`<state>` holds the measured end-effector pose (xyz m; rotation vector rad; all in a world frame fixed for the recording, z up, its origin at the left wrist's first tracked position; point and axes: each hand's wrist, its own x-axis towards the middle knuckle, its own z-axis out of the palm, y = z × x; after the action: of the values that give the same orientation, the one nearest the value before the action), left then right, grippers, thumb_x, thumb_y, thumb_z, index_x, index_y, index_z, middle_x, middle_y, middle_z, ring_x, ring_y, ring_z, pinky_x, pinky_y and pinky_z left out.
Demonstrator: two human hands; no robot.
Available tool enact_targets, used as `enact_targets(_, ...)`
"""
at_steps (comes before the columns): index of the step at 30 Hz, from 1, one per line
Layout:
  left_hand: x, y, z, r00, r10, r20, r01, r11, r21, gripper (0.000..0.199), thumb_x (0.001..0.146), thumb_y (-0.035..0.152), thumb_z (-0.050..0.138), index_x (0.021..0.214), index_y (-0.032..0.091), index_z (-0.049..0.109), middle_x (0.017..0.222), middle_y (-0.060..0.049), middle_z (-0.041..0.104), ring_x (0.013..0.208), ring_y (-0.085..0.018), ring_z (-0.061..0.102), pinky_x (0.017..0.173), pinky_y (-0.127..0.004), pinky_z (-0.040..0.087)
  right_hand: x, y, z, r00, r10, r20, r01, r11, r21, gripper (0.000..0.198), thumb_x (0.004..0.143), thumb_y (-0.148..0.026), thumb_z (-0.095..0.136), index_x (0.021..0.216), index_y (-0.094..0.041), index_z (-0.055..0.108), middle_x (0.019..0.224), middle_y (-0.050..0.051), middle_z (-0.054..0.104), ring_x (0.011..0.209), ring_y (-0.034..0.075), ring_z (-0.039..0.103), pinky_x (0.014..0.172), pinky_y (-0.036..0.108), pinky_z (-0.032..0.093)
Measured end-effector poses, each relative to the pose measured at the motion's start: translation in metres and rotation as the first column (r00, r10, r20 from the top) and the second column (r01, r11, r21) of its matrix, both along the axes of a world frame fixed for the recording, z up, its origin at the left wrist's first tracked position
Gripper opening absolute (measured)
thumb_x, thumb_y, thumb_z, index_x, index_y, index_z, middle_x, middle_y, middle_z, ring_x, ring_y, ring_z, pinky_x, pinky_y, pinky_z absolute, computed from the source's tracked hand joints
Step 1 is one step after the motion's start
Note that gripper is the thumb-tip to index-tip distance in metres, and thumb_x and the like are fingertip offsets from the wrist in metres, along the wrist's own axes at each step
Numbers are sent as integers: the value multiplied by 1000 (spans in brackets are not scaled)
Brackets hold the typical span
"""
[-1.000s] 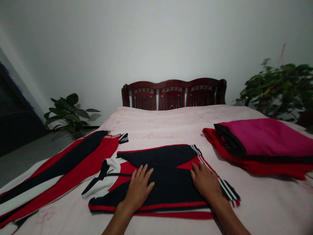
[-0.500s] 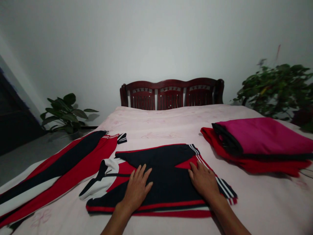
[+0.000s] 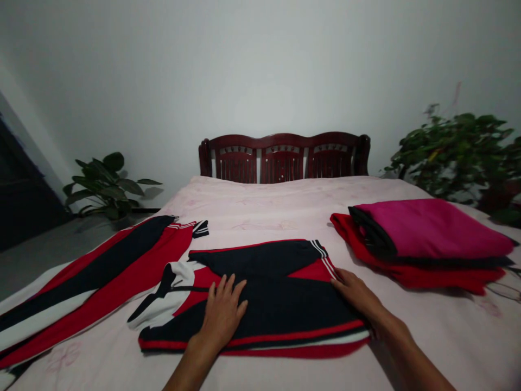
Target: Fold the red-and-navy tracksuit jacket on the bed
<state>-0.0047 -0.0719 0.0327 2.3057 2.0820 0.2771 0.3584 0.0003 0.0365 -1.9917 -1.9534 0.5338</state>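
A folded track jacket [image 3: 280, 304], navy with red panels, a white collar and striped edging, lies on the bed in front of me. My left hand [image 3: 223, 309] rests flat on its middle-left part, fingers spread. At the jacket's right edge, my right hand [image 3: 358, 296] has its fingers closed over the striped hem; the thumb side and part of the hem are hidden beneath it. The lower edge near my right wrist is slightly raised, showing white and red layers. Left of the jacket lie track pants [image 3: 109, 277] in red, navy and white, stretched out lengthwise.
A stack of folded clothes, magenta [image 3: 435, 228] over red [image 3: 423, 278], sits on the right of the pink bedsheet [image 3: 260, 209]. Behind stands a dark wooden headboard [image 3: 283, 157]. Potted plants are at the left [image 3: 108, 184] and right [image 3: 456, 155].
My right hand has moved right, from lying on the jacket to its striped edge, and the striped part there is now out of sight. My left hand stays on the jacket.
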Motion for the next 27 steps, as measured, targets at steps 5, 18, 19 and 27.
enact_targets(5,56,-6,34,973,-110,202,116,993,-18,54,91,26,47,145,16,47,159,-13,31,149,-30,20,122,-50,16,24,11,0,994,-16,-110,18,1000,21,49,83,-49,51,115,-16,66,126,17,65,118,31,59,100,38,43)
enact_targets(18,174,55,4,705,-53,707,176,979,-102,75,82,12,48,154,11,27,164,-13,10,152,-26,0,123,-41,5,17,6,35,521,-363,-772,-171,842,-511,28,75,-36,74,93,-16,66,81,9,76,78,24,73,75,34,58)
enact_targets(19,176,60,0,630,-18,777,158,982,-105,72,83,14,49,153,9,30,164,-14,14,152,-26,1,122,-40,2,15,5,36,475,-402,-783,-180,826,-534,27,77,-34,72,95,-15,66,80,9,76,76,23,73,76,34,58)
enact_targets(27,186,82,1,73,89,993,116,989,-97,61,94,40,39,149,12,38,159,-10,31,150,-21,19,122,-33,10,-26,7,53,250,-476,-843,-181,833,-523,24,84,-21,61,104,-9,66,73,8,75,62,18,71,71,30,58)
